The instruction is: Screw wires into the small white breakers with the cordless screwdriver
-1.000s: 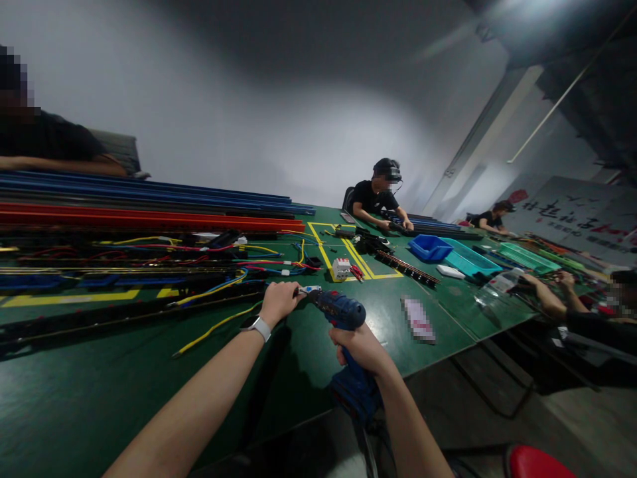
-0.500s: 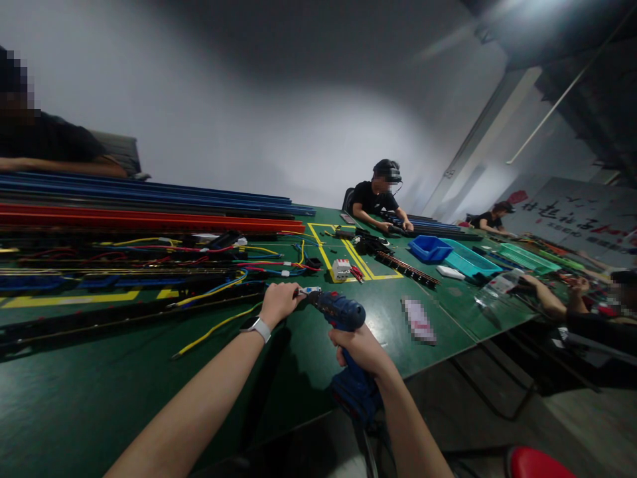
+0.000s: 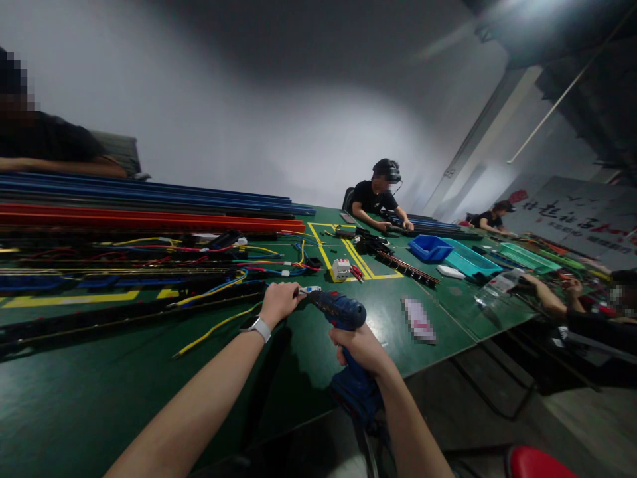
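My right hand (image 3: pixel 361 346) is wrapped round the handle of a blue cordless drill (image 3: pixel 343 311), whose nose points left. At the drill's tip, my left hand (image 3: pixel 279 303) is closed in a pinch, its fingertips close to a small white-and-blue piece (image 3: pixel 312 289). What those fingers grip is too small to make out. A long black rail (image 3: pixel 129 313) ends just left of my left hand. Beneath my left wrist, a yellow wire (image 3: pixel 213 328) lies on the green table (image 3: pixel 149 392). A white breaker block (image 3: pixel 341 268) with red wires stands beyond the drill.
Red rails (image 3: pixel 149 218) and blue rails (image 3: pixel 149 192) lie at the back left. A blue bin (image 3: pixel 430 248) and a teal tray (image 3: pixel 470 259) stand to the right. Co-workers sit across and along the table. A red stool (image 3: pixel 540 463) is at lower right.
Both my hands and the drill stay almost still. Across the table, the co-worker's hands have shifted slightly.
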`<state>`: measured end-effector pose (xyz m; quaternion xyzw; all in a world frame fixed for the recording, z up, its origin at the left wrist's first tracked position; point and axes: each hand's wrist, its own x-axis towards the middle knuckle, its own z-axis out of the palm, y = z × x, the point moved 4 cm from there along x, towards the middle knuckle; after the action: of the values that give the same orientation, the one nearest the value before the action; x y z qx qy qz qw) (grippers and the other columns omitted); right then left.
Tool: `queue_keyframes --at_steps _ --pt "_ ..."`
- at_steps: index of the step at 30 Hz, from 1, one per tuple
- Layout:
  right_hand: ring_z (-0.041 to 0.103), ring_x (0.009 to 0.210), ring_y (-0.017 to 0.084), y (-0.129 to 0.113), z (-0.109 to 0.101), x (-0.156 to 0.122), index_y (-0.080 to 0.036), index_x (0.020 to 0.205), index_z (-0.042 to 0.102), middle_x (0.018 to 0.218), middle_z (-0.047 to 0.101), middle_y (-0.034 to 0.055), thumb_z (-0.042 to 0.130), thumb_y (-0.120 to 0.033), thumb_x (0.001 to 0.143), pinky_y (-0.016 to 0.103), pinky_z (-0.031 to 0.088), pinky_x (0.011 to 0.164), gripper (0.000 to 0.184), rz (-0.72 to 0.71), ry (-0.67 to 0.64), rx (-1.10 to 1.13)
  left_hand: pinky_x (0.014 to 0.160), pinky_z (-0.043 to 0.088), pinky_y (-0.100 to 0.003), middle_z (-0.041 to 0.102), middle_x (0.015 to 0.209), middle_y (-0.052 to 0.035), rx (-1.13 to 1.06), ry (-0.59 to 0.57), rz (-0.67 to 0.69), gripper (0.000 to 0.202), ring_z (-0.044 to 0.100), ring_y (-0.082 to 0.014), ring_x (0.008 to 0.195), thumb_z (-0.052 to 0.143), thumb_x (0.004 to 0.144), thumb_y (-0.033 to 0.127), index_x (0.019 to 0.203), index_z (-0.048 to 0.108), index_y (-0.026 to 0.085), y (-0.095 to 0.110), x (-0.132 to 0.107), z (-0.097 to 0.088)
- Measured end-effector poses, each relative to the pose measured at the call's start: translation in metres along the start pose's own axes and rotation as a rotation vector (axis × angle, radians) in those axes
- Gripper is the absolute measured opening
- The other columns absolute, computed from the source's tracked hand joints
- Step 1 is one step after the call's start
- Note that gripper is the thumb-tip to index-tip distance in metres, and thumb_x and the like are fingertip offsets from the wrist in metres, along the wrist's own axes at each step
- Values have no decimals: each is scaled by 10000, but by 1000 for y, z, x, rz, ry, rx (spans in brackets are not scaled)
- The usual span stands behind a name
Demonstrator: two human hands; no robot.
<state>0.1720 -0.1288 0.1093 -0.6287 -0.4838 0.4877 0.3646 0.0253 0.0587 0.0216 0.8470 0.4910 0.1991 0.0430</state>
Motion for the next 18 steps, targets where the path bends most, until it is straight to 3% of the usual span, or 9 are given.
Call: queue_keyframes --at_steps 18 --pt "512 375 112 -2 0 -2 -180 758 531 446 475 -69 568 -232 727 212 355 415 71 10 -4 -40 800 351 -352 716 968 -90 -1 -39 -32 395 627 -260 947 465 880 551 1050 675 263 2 -1 -3"
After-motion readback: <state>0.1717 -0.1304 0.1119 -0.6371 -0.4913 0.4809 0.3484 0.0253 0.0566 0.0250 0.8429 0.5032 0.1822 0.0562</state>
